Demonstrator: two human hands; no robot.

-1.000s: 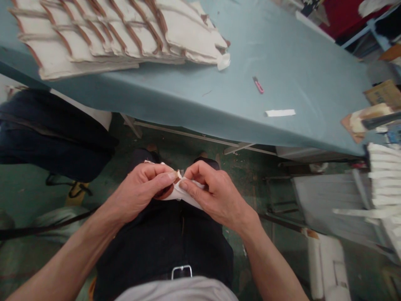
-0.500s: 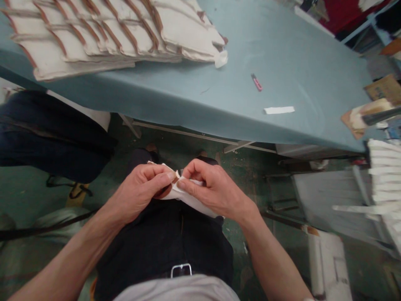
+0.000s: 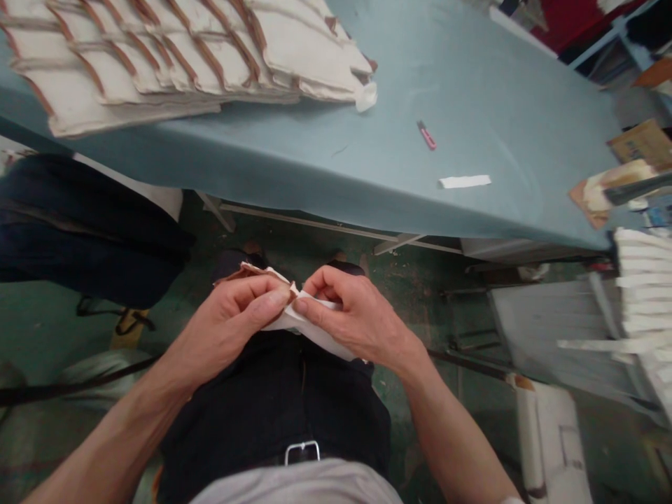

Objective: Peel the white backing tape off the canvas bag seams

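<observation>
Below the near edge of the tabletop [image 3: 498, 105], both the left hand [image 3: 231, 325] and the right hand [image 3: 351, 318] have a closed fingertip grip on a white cloth piece [image 3: 315, 332], seemingly working its edge, so any further pull calls for firm, even pinches.

table [image 3: 504, 91] — fabric stack [image 3: 173, 49] on left | cutter [image 3: 426, 135] behind paper strip [image 3: 465, 181]
</observation>
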